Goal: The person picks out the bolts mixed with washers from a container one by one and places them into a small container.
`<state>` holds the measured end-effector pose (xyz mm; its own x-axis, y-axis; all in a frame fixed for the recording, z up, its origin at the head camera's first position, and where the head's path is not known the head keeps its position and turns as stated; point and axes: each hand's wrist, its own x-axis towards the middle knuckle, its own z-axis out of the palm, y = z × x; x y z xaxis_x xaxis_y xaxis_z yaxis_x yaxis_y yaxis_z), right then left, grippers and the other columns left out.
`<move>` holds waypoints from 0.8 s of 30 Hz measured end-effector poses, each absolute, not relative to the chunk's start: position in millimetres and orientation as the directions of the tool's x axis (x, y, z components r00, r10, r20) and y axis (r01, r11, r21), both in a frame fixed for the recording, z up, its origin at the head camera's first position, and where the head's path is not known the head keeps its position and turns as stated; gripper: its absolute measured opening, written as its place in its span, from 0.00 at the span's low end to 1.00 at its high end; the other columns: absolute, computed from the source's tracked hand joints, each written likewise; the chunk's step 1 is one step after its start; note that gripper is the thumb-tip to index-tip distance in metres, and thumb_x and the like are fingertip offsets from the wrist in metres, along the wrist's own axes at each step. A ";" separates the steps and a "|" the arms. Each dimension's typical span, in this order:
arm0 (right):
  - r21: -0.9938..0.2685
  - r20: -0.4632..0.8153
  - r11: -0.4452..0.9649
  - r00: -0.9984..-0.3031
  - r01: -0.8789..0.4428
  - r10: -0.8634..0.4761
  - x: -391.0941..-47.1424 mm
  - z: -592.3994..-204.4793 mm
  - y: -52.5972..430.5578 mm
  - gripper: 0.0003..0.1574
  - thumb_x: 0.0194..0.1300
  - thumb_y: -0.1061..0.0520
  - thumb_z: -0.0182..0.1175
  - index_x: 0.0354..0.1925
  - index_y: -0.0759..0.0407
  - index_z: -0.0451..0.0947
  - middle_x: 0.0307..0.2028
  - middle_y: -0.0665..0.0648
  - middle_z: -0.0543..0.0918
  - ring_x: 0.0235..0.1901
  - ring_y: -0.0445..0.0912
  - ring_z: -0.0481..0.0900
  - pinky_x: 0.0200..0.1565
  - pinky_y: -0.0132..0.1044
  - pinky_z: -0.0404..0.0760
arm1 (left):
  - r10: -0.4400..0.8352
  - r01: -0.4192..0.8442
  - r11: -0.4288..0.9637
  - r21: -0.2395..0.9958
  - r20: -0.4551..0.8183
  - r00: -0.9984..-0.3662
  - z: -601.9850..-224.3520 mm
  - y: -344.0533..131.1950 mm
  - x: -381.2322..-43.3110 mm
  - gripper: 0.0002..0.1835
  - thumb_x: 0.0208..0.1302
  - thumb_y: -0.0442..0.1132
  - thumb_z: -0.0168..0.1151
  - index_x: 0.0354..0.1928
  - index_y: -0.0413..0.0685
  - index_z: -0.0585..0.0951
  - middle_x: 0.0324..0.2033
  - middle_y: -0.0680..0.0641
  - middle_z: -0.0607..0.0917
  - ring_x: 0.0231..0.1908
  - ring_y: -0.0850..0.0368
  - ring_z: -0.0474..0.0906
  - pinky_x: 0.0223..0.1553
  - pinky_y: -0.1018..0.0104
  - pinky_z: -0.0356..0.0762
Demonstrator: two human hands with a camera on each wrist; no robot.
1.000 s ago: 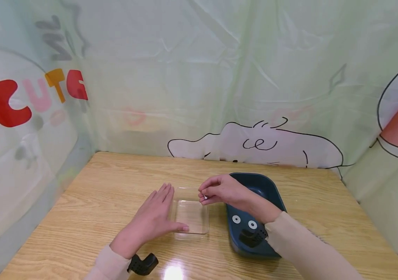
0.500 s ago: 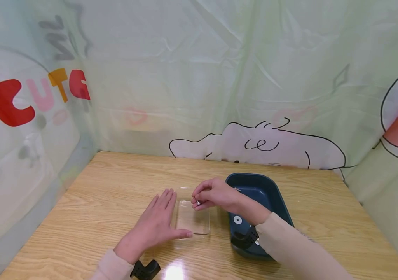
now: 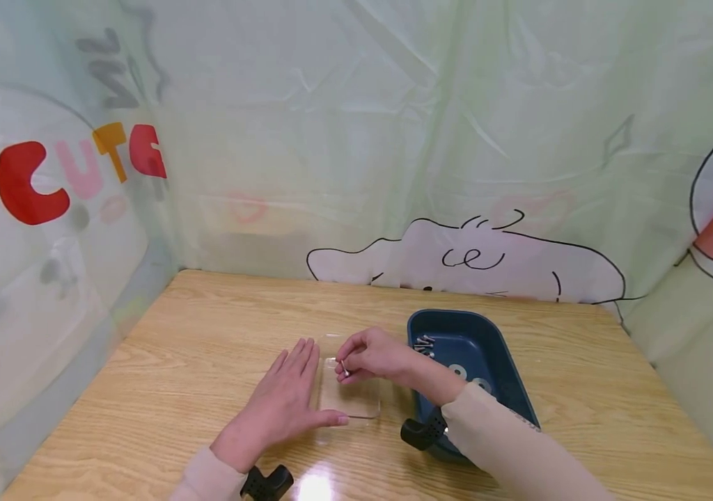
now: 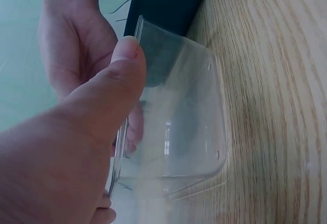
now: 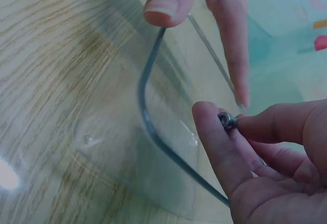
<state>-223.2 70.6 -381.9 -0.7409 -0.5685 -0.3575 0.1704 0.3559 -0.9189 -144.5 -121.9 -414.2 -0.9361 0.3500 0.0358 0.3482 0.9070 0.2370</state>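
Note:
A clear, open-topped plastic box (image 3: 365, 415) stands on the wooden table. My left hand (image 3: 284, 403) rests against it, straight fingers along the left side and thumb over the near rim. In the left wrist view that thumb (image 4: 120, 76) lies on the rim. Over the box's opening, my right hand (image 3: 381, 356) pinches a small metal bolt (image 5: 228, 120) between thumb and fingertips. Its round socket head shows in the right wrist view. Whether anything else lies in that palm is hidden by the fingers.
A dark blue tray (image 3: 484, 330) stands right of the box, partly under my right forearm. Several metal bolts (image 3: 423, 346) lie at its left side, with white ring-shaped discs (image 3: 457, 371) nearer the middle. A printed curtain (image 3: 331, 139) hangs behind the table (image 3: 237, 299).
My right hand, pinching the bolt, has moved left and slightly nearer, from the box's right edge to above its opening. Bolts in the tray have come into sight. The left hand stays at the box.

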 end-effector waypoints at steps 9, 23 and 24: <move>-0.893 -0.355 0.438 -0.752 0.098 -0.555 -222.0 -382.5 64.6 0.13 0.68 0.68 0.57 0.49 0.73 0.77 0.38 0.64 0.87 0.36 0.48 0.88 0.47 0.44 0.87 | 0.343 0.337 0.911 0.239 0.019 -0.939 -412.9 -120.6 -145.9 0.65 0.52 0.80 0.55 0.76 0.35 0.55 0.76 0.36 0.55 0.77 0.43 0.49 0.76 0.44 0.52; -0.844 -0.407 0.527 -0.754 0.095 -0.516 -225.7 -380.2 58.7 0.12 0.67 0.70 0.56 0.48 0.73 0.79 0.36 0.63 0.87 0.36 0.50 0.88 0.46 0.43 0.87 | 0.335 0.325 0.913 0.247 -0.002 -0.942 -411.5 -119.8 -145.9 0.65 0.52 0.80 0.56 0.76 0.35 0.53 0.77 0.37 0.55 0.78 0.43 0.48 0.76 0.44 0.51; -0.840 -0.408 0.535 -0.755 0.090 -0.514 -225.7 -380.3 58.2 0.12 0.67 0.70 0.56 0.48 0.73 0.80 0.36 0.63 0.87 0.36 0.51 0.88 0.46 0.43 0.87 | 0.334 0.323 0.913 0.249 -0.004 -0.943 -411.5 -119.9 -145.8 0.65 0.52 0.79 0.56 0.76 0.35 0.53 0.77 0.37 0.54 0.78 0.43 0.47 0.76 0.44 0.51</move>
